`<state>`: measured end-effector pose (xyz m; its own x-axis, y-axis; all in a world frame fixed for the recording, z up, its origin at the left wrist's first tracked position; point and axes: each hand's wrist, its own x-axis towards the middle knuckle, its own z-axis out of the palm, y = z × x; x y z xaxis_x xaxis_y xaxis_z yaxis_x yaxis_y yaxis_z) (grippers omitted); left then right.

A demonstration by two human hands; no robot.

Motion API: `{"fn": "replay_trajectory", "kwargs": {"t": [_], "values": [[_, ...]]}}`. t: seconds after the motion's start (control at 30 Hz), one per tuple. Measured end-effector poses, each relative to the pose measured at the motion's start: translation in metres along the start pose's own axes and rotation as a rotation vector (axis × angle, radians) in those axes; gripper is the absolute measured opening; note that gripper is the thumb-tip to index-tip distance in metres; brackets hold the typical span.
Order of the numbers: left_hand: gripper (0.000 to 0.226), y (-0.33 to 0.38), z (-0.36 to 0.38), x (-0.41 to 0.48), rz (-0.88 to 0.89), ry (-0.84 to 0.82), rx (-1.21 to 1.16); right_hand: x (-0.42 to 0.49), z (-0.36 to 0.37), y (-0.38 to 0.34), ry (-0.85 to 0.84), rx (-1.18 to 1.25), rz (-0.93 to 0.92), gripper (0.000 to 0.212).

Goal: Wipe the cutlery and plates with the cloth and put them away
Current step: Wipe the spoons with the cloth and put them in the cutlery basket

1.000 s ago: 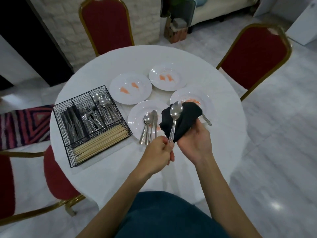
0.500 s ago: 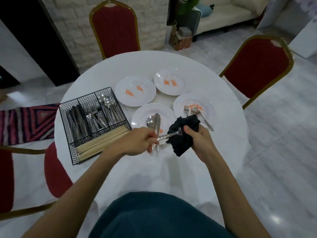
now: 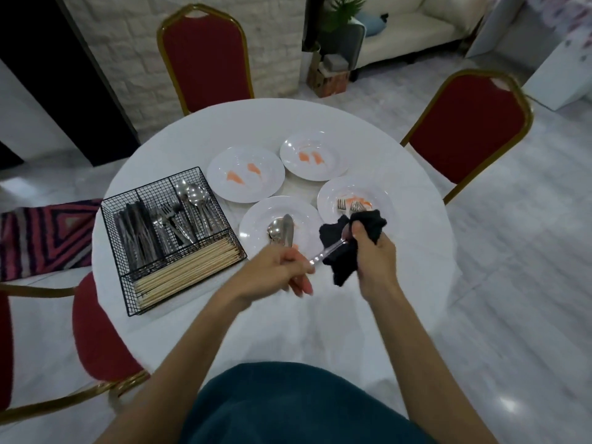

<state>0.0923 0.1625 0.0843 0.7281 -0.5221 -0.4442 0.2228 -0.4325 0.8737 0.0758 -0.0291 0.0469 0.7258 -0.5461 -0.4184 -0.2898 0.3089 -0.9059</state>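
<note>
My left hand is nearest, fingers curled, pinching the end of a metal spoon by its handle. Just to its right, my right hand grips a black cloth bunched around the spoon's bowl, which is hidden inside the folds; my thumb presses on top. Both hands hover over the near side of a round white table.

Just beyond my left hand is a white plate holding a spoon and a knife side by side. Beyond my right hand, a second plate holds two forks and an orange smear.

To the left sits a black wire cutlery caddy. Wooden chopsticks fill its long front section. Behind them, from left to right, are dark knives, forks and spoons.

Farther back, two more white plates each carry orange smears.

Red chairs with gold frames stand around the table: one behind, one to the right, one at the near left.
</note>
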Motion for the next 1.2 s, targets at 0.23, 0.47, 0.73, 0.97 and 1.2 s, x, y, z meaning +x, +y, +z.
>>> {"fn": "replay_trajectory", "kwargs": {"t": [0.23, 0.47, 0.73, 0.97, 1.2], "values": [[0.021, -0.024, 0.016, 0.005, -0.002, -0.006, 0.124, -0.023, 0.017, 0.016, -0.081, 0.154, 0.160, 0.023], [0.025, -0.016, -0.004, 0.019, 0.100, 0.403, -0.002, -0.041, 0.024, 0.012, -0.377, -0.233, 0.158, 0.040], [0.012, -0.031, -0.067, 0.024, 0.044, 0.607, -0.167, -0.046, 0.019, 0.028, -0.558, -0.363, 0.101, 0.016], [0.028, -0.040, -0.087, 0.024, -0.051, 0.519, 0.097, -0.045, 0.042, 0.040, -0.558, -0.337, 0.139, 0.017], [0.017, -0.067, -0.068, 0.030, -0.109, 0.681, -0.249, -0.038, 0.068, 0.058, -0.522, -0.250, 0.263, 0.019]]}}
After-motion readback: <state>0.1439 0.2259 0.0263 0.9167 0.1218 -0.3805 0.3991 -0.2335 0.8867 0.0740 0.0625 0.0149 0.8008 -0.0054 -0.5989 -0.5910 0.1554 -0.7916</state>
